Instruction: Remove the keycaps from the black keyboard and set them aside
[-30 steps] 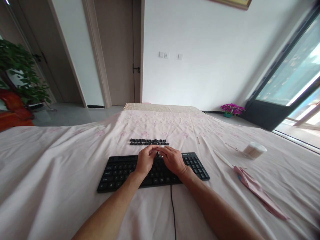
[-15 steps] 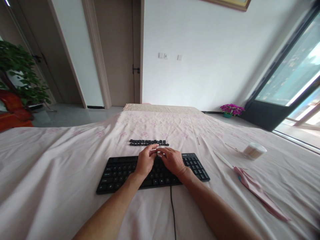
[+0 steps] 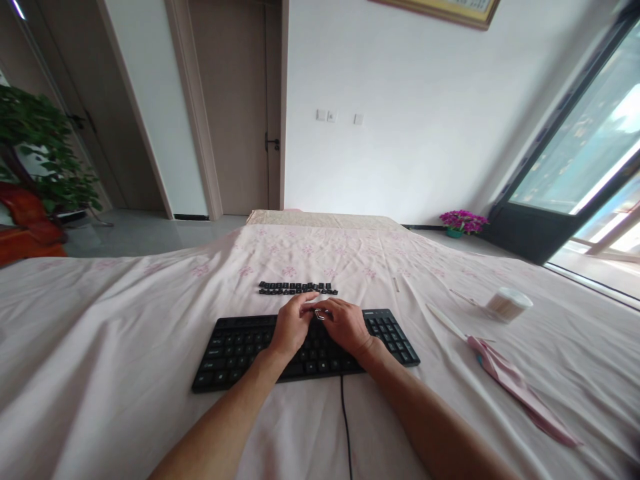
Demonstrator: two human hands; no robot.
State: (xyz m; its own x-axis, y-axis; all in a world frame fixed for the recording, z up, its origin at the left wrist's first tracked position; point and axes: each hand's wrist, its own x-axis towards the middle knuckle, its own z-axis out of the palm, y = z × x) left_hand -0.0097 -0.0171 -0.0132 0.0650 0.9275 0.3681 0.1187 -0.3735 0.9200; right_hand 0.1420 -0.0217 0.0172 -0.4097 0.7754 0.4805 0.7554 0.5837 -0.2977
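A black keyboard point(image 3: 235, 353) lies on the pink cloth in front of me, its cable running toward me. My left hand point(image 3: 291, 323) is over its middle, thumb and fingers drawn together by the right fingertips; anything pinched there is too small to make out. My right hand point(image 3: 345, 323) curls in from the right, closed at the fingertips around a small silvery bent-wire piece point(image 3: 319, 314), whose exact kind I cannot tell. The fingertips of both hands almost meet, hiding the upper middle keys. Just beyond the keyboard, loose black keycaps point(image 3: 285, 288) stand in two rows.
A clear tub of cotton swabs point(image 3: 509, 305) stands at right. Nearer lies a folded pink cloth point(image 3: 523, 393) beside a pale thin stick point(image 3: 447, 321). Another small stick point(image 3: 397, 284) rests beyond the keyboard. The pink flowered cloth point(image 3: 125, 333) has wrinkles.
The camera view has tilted slightly, so everything sits a little lower. Both hands stay together over the keyboard with only small finger shifts; the keycap rows look the same.
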